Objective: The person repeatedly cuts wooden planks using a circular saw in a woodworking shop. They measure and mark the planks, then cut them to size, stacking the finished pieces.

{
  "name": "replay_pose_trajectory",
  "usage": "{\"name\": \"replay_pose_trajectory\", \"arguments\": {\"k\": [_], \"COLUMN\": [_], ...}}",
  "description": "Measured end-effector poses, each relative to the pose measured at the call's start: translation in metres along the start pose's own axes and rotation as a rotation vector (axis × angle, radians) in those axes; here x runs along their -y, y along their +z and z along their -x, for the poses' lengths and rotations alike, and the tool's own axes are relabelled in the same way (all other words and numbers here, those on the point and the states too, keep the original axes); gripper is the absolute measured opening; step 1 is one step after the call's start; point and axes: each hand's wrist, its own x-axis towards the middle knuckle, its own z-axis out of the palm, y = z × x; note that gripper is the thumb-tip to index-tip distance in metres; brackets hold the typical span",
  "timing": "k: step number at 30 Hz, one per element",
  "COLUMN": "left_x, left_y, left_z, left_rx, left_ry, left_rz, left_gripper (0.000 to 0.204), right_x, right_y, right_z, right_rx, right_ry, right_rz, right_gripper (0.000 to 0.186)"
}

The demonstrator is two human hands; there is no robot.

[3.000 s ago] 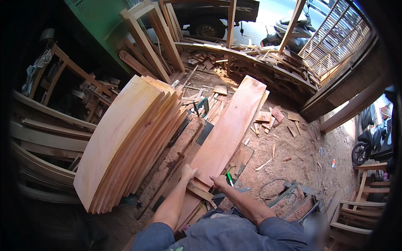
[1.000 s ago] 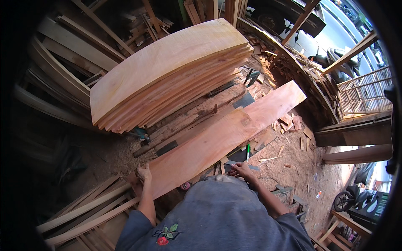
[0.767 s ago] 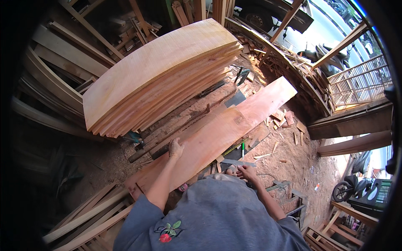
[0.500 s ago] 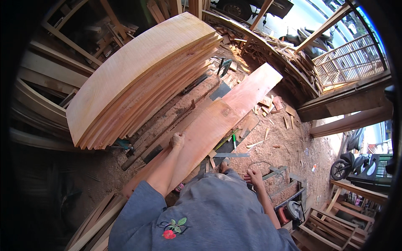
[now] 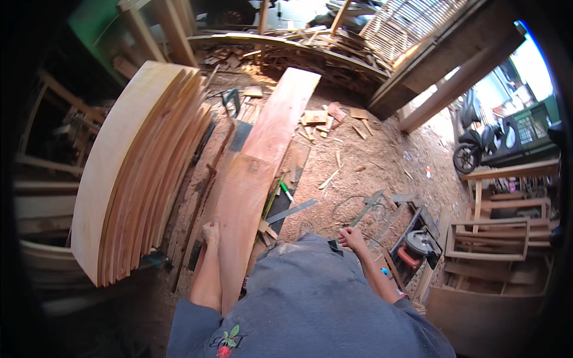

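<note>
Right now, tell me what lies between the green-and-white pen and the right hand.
In the head view, a grey metal strip, then sawdust-covered ground toward the right hand.

Board stack [image 5: 116, 179] left of the worker [image 5: 325, 292]. Near plank [image 5: 242, 206] ahead, left hand [image 5: 210, 232] at its left edge; far end overlaps a second plank [image 5: 289, 107]. Marker [image 5: 286, 192], straightedge [image 5: 292, 210] right of near plank. I see circular saw [image 5: 419, 243] farther right, frames [image 5: 486, 256] beyond.

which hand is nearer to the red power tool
Right. The right hand is just to the left of the red power tool, apart from it; the left hand is much farther left, at the upper board's left edge.
</note>
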Motion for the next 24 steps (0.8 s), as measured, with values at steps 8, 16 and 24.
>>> {"name": "replay_pose_trajectory", "arguments": {"k": [8,16,24], "left_x": [-0.018,0.014,-0.009], "left_y": [-0.015,0.016,0.005], "left_z": [0.095,0.113,0.118], "left_rx": [-0.118,-0.119,0.008], "left_ry": [0.005,-0.023,-0.159], "left_rz": [-0.314,-0.415,-0.466], "left_gripper": [0.112,0.127,0.135], "right_x": [-0.022,-0.133,-0.179], "right_y": [-0.088,-0.191,-0.249], "right_z": [0.026,0.071,0.043], "right_rx": [-0.190,-0.495,-0.388], "right_ry": [-0.162,-0.023,0.194], "right_rz": [0.433,1.031,1.009], "right_gripper": [0.043,0.035,0.031]}}
